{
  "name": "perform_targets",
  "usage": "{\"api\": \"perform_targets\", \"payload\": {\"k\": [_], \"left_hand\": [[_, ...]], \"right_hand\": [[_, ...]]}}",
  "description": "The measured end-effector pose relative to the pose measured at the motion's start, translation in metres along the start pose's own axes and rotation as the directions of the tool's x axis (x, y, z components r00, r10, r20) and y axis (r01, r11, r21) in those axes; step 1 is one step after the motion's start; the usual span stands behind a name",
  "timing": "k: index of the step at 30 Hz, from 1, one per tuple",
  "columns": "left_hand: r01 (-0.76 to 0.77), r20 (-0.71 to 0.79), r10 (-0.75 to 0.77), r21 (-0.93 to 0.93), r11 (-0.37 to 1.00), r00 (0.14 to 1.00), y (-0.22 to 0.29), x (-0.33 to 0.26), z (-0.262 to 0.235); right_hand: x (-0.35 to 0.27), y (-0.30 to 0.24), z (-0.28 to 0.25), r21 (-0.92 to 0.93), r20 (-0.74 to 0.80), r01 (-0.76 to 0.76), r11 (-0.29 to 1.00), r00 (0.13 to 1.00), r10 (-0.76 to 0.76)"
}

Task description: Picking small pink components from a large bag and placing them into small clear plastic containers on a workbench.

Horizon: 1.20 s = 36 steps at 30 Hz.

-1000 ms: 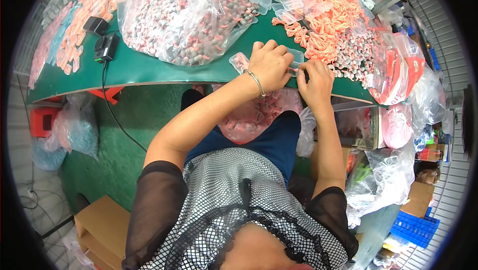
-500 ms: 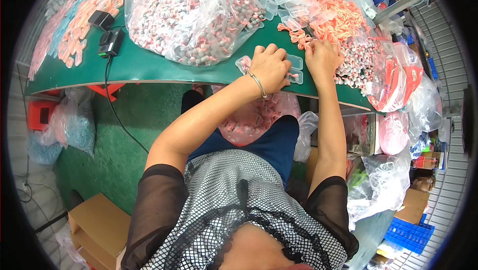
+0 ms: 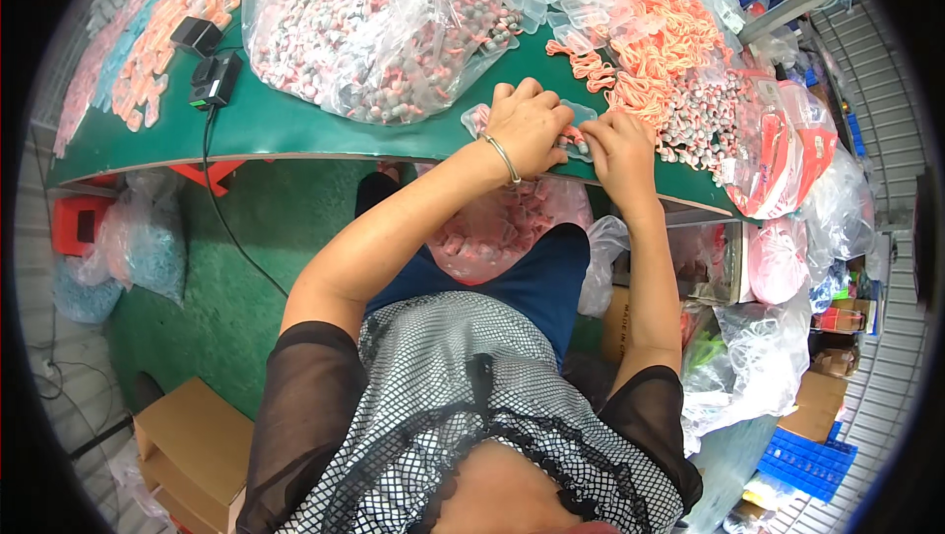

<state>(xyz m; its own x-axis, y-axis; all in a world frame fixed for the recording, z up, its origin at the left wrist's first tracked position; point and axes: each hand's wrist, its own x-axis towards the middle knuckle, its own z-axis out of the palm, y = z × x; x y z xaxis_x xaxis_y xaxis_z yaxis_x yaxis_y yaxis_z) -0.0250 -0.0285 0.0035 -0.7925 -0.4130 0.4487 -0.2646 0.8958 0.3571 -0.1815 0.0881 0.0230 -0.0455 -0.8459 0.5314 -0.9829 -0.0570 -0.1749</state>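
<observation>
A small clear plastic case (image 3: 474, 119) lies near the table's front edge, mostly covered by my hands. My left hand (image 3: 527, 128), a bangle on its wrist, rests over the case with its fingers curled down on it. My right hand (image 3: 622, 155) is at the case's right side, fingertips pinched on a small orange cord bundle (image 3: 576, 137) at the compartment. To the right and beyond lie a heap of orange cord bundles (image 3: 664, 32) and a pile of grey-and-pink bead-like pieces (image 3: 701, 121). What lies under my left palm is hidden.
A big clear bag (image 3: 364, 52) of grey-and-pink pieces fills the table's middle. Orange plastic cases (image 3: 148, 71) and a black device (image 3: 215, 79) with a cable lie left. A red-and-clear bag (image 3: 787, 155) sits right; a bag of pink pieces (image 3: 502, 229) hangs below the edge.
My right hand has moved from the orange cord heap down and left to the case, bringing a cord bundle. The left hand stays on the case, slightly shifted.
</observation>
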Motion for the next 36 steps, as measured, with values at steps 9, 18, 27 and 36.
{"api": "perform_targets", "payload": {"k": [9, 18, 27, 36], "left_hand": [[-0.003, 0.072, 0.000, 0.041, 0.999, 0.997, 0.004, 0.000, -0.008], [0.072, 0.027, -0.072, -0.007, 0.997, 0.997, 0.008, 0.000, -0.008], [-0.155, -0.101, 0.172, 0.155, 0.976, 0.980, -0.003, 0.001, 0.004], [-0.276, -0.089, 0.294, 0.173, 0.946, 0.952, -0.009, 0.003, 0.000]], "right_hand": [[0.018, 0.009, -0.001, -0.206, 0.055, -0.025, 0.978, 0.998, 0.037], [0.010, 0.023, -0.003, 0.089, 0.098, -0.098, 0.991, 0.991, 0.089], [-0.013, -0.004, 0.006, 0.125, -0.021, 0.040, 0.991, 0.999, -0.038], [-0.007, -0.001, 0.005, 0.155, -0.015, 0.069, 0.985, 0.998, -0.067]]}}
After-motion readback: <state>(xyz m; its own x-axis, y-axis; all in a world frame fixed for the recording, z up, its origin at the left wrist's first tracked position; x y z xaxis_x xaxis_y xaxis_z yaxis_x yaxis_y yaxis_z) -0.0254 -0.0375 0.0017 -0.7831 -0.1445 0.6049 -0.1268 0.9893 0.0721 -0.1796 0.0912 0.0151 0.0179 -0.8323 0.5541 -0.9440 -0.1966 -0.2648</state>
